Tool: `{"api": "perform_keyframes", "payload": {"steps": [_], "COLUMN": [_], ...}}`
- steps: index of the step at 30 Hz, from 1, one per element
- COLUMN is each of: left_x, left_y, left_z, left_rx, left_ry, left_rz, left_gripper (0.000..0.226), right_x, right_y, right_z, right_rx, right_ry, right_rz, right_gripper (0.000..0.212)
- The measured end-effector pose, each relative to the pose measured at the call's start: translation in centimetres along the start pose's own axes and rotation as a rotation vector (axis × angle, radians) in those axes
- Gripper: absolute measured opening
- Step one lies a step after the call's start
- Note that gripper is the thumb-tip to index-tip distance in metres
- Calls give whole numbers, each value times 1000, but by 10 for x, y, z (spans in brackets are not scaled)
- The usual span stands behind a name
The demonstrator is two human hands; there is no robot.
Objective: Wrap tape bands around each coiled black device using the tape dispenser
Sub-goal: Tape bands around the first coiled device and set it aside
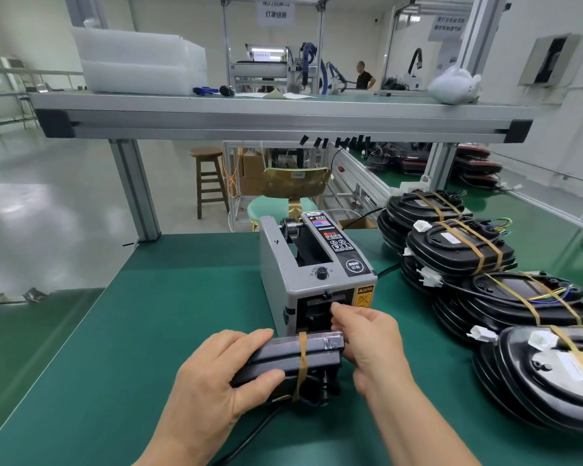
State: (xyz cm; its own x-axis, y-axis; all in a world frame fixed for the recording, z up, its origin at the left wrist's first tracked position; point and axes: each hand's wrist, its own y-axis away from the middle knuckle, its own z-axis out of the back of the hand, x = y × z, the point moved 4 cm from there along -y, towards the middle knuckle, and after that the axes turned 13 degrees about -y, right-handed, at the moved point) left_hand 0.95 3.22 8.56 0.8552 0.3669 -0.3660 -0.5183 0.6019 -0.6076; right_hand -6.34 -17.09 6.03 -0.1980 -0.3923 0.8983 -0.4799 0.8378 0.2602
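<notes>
A black device [276,359] stands on edge on the green table, just in front of the grey tape dispenser [312,270]. One tan tape band [302,359] runs around it. My left hand [216,381] grips the device's left end, thumb on the near face. My right hand [372,338] is at the device's right end, its fingertips up at the dispenser's black outlet slot. Whether those fingers pinch a tape strip is hidden.
Stacks of black devices [458,250] wrapped in tan bands fill the table's right side. The dispenser's black cable [386,269] runs toward them. An aluminium shelf [283,124] spans overhead. A stool and a chair stand beyond the table's far edge.
</notes>
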Motion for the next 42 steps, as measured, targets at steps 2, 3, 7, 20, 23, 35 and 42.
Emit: {"api": "perform_keyframes", "payload": {"steps": [2,3,7,20,23,35,42], "left_x": [0,-1,0,-9,-10,-13,-31], "left_y": [1,1,0,7,6,6,-13], "left_z": [0,0,0,2,2,1,2], "left_rx": [3,4,-8,-6,-11,45,171], "left_ry": [3,2,-12,-79,-103,-78,-321], "left_rz": [3,3,1,42,42,137,-128], "left_gripper": [48,48,48,46,44,60,46], "right_x": [-1,-1,1,11,14,8,9], "right_y": [0,1,0,21,54,78,76], "right_z": [-2,-3,-5,13,23,14,9], "right_rx": [-3,-9,-51,-110,31,40,7], "right_ry": [40,59,84,-49,-151,-321,-352], "right_rz": [27,40,54,115,107,83,87], "right_gripper": [8,8,9,9,12,1,6]}}
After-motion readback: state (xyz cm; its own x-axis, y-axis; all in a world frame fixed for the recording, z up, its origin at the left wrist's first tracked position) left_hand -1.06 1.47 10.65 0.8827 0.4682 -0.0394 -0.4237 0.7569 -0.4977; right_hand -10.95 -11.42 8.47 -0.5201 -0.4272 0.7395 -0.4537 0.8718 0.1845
